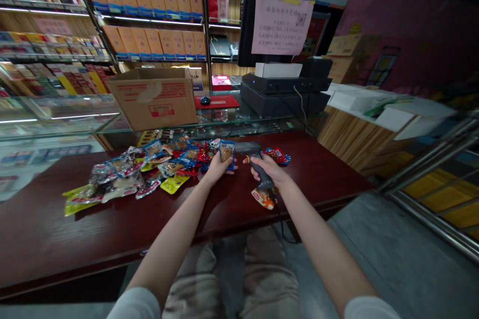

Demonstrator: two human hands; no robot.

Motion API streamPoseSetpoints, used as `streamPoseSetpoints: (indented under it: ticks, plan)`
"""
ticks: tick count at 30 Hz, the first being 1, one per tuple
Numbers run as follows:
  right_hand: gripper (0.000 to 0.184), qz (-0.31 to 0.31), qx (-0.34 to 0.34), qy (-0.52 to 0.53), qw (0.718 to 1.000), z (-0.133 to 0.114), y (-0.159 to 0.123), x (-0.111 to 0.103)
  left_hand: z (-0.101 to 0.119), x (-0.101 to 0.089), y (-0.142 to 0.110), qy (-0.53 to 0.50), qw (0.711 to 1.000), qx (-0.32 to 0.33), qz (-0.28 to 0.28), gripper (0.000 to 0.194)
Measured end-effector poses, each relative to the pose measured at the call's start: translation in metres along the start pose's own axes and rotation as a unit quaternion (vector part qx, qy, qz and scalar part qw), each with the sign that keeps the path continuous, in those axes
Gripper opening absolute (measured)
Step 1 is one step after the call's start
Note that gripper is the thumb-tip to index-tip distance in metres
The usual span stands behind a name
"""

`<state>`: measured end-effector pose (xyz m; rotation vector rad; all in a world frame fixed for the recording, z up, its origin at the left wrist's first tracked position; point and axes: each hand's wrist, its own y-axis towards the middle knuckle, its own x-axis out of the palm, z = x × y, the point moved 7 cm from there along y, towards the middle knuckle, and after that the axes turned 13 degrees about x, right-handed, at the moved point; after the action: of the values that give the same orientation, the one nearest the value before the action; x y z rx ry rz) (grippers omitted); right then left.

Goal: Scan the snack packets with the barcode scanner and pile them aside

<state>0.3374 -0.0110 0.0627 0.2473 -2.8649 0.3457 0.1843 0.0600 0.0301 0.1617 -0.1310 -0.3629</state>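
In my left hand (217, 169) is a small blue-edged snack packet (227, 151), held upright with a brownish middle showing. My right hand (270, 168) wraps round the grip of a dark barcode scanner (249, 148), whose head points left toward that packet. A cable hangs from the scanner's handle over the table's front edge. To the left of my left hand spreads a heap of snack packets (175, 157) in blue, red, silver and yellow. An orange and white packet (263, 198) lies just below the scanner's grip, and red and blue packets (279, 156) lie beyond my right hand.
The dark red table (142, 229) spans the front. Behind it, a glass counter carries an open cardboard box (155, 99), a mouse (205, 100) and a black cash-register unit (284, 97). A paper notice (280, 25) covers a monitor. A metal rail (430, 209) stands at right.
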Motion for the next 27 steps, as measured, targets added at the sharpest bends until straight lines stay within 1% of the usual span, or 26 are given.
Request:
streamPoseSetpoints:
  ticks: [5, 7, 8, 9, 10, 11, 13, 14, 16, 17, 19, 20, 22, 24, 25, 26, 27]
  plan:
    - [0.035, -0.003, -0.004, 0.002, 1.000, -0.001, 0.006, 0.015, -0.001, 0.000, -0.002, 0.040, 0.999, -0.019, -0.001, 0.043]
    - [0.035, 0.000, 0.002, -0.008, 1.000, -0.001, 0.006, 0.014, 0.002, 0.000, -0.004, 0.091, 0.996, -0.012, -0.002, 0.043]
    - [0.034, 0.003, 0.006, -0.014, 1.000, -0.001, 0.005, 0.011, 0.005, -0.002, -0.005, 0.140, 0.990, -0.001, 0.003, 0.043]
    - [0.034, 0.007, 0.008, -0.020, 1.000, -0.001, 0.003, 0.008, 0.009, -0.005, -0.006, 0.206, 0.978, 0.009, 0.012, 0.043]
    - [0.033, 0.012, 0.007, -0.024, 1.000, -0.001, 0.000, 0.003, 0.015, -0.010, -0.008, 0.284, 0.958, 0.017, 0.027, 0.042]
    - [0.033, 0.021, 0.002, -0.025, 0.999, -0.002, -0.003, -0.004, 0.022, -0.015, -0.010, 0.362, 0.931, 0.022, 0.044, 0.041]
    - [0.033, 0.054, -0.027, -0.013, 0.998, -0.006, -0.012, -0.025, 0.036, -0.024, -0.014, 0.487, 0.870, 0.027, 0.064, 0.036]
    - [0.034, 0.078, -0.046, 0.000, 0.996, -0.009, -0.017, -0.038, 0.042, -0.028, -0.015, 0.527, 0.847, 0.028, 0.068, 0.035]
    - [0.034, 0.128, -0.067, 0.029, 0.989, -0.011, -0.026, -0.069, 0.054, -0.038, -0.017, 0.570, 0.818, 0.025, 0.076, 0.039]
    - [0.032, 0.147, -0.061, 0.041, 0.986, -0.011, -0.029, -0.085, 0.058, -0.044, -0.017, 0.583, 0.808, 0.016, 0.087, 0.046]
    - [0.029, 0.179, -0.026, 0.061, 0.982, -0.008, -0.033, -0.116, 0.062, -0.057, -0.019, 0.601, 0.792, -0.007, 0.107, 0.060]
    - [0.027, 0.196, -0.015, 0.070, 0.978, -0.008, -0.034, -0.132, 0.064, -0.063, -0.020, 0.614, 0.781, -0.012, 0.112, 0.064]
    - [0.023, 0.225, -0.015, 0.088, 0.970, -0.011, -0.037, -0.158, 0.069, -0.071, -0.020, 0.655, 0.744, 0.002, 0.130, 0.063]
    - [0.018, 0.247, -0.029, 0.104, 0.963, -0.014, -0.038, -0.178, 0.075, -0.073, -0.022, 0.692, 0.704, 0.034, 0.157, 0.056]
    - [0.016, 0.256, -0.032, 0.112, 0.960, -0.015, -0.039, -0.186, 0.078, -0.069, -0.022, 0.700, 0.693, 0.051, 0.165, 0.053]
    - [0.014, 0.263, -0.032, 0.121, 0.957, -0.013, -0.039, -0.192, 0.078, -0.062, -0.022, 0.699, 0.693, 0.071, 0.163, 0.050]
    - [0.012, 0.265, -0.028, 0.131, 0.955, -0.011, -0.038, -0.197, 0.077, -0.050, -0.021, 0.691, 0.703, 0.094, 0.143, 0.047]
